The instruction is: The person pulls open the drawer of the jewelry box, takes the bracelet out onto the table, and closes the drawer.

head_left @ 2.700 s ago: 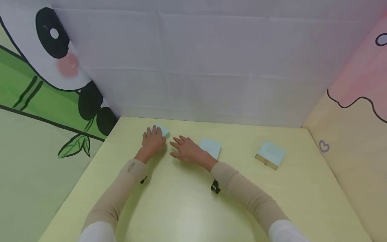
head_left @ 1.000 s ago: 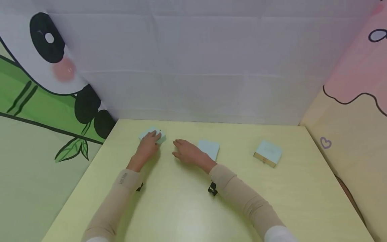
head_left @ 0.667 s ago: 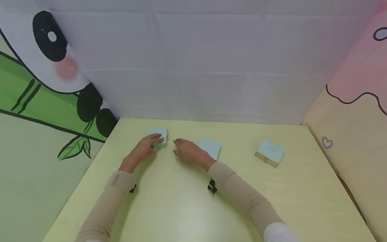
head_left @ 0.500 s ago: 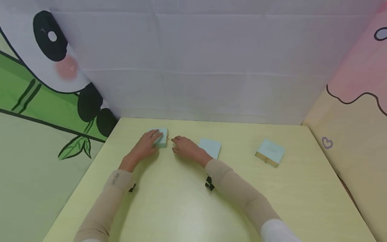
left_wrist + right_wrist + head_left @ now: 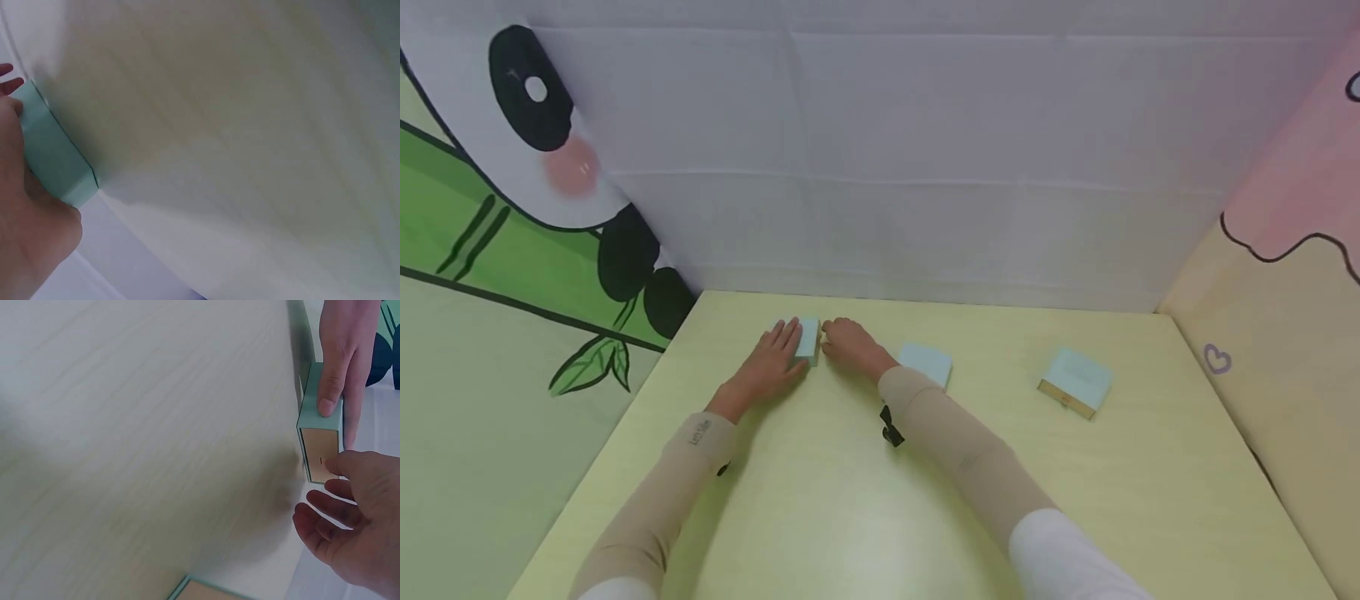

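A pale blue-green drawer box lies flat at the back left of the table. My left hand grips it, fingers laid over the top and thumb along the near side. In the right wrist view its thumb presses the side of the box. My right hand is at the box's right end. In the right wrist view its thumb tip is right at the tan drawer front, beside a small dark mark. The other fingers are loosely curled below it. The drawer front sits flush in its sleeve.
A second pale blue box lies just right of my right hand, partly behind the forearm. Farther right lies a third box, its tan front facing me. A white wall covering rises behind the table.
The box has been turned so its drawer end faces right. My left hand has shifted to its left side; my right hand has moved up to the drawer end.
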Motion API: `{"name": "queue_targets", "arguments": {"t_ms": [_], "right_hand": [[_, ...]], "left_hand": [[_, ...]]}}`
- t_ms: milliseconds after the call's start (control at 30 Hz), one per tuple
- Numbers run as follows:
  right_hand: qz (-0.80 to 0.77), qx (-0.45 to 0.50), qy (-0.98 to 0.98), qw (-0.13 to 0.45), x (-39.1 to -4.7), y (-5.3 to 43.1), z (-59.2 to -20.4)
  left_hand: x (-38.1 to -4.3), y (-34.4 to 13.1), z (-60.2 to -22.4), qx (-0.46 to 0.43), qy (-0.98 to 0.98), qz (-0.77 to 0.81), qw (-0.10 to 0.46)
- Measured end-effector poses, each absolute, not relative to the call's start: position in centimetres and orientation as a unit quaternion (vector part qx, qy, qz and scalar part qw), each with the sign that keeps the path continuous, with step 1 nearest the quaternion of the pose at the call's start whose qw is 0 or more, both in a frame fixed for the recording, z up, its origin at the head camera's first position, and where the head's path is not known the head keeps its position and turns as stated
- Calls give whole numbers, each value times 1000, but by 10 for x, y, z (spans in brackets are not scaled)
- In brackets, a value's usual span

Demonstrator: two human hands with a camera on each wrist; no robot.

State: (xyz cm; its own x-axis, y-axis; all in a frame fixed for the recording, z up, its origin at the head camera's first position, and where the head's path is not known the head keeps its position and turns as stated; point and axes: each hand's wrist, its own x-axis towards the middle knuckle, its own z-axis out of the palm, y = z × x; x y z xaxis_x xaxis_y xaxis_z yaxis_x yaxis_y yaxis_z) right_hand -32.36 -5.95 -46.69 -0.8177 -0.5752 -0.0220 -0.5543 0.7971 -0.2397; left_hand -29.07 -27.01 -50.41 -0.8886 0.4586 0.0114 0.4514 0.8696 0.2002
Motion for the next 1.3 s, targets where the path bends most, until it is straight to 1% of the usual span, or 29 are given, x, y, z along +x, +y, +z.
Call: {"name": "queue_targets", "arguments": {"t_ms": [167, 400, 600, 800, 1033, 1300], "right_hand": [[-131, -251, 958, 39, -332, -62, -467], [-136, -200, 969, 41, -336, -69, -467], [-149, -200, 967, 46, -338, -77, -467], [-131, -191, 970, 70, -336, -76, -470], [-123, -204, 969, 70, -330, -63, -466], [-115, -209, 969, 64, -326, -44, -467]], "left_hand": [[-298, -262, -505, 253, 964, 82, -2], [-299, -257, -499, 253, 964, 75, 8], [-296, -263, -498, 251, 965, 73, -2], [-292, -268, -503, 257, 963, 74, -6], [-287, -275, -510, 247, 967, 61, -7], [-287, -276, -515, 249, 965, 87, -3]]}}
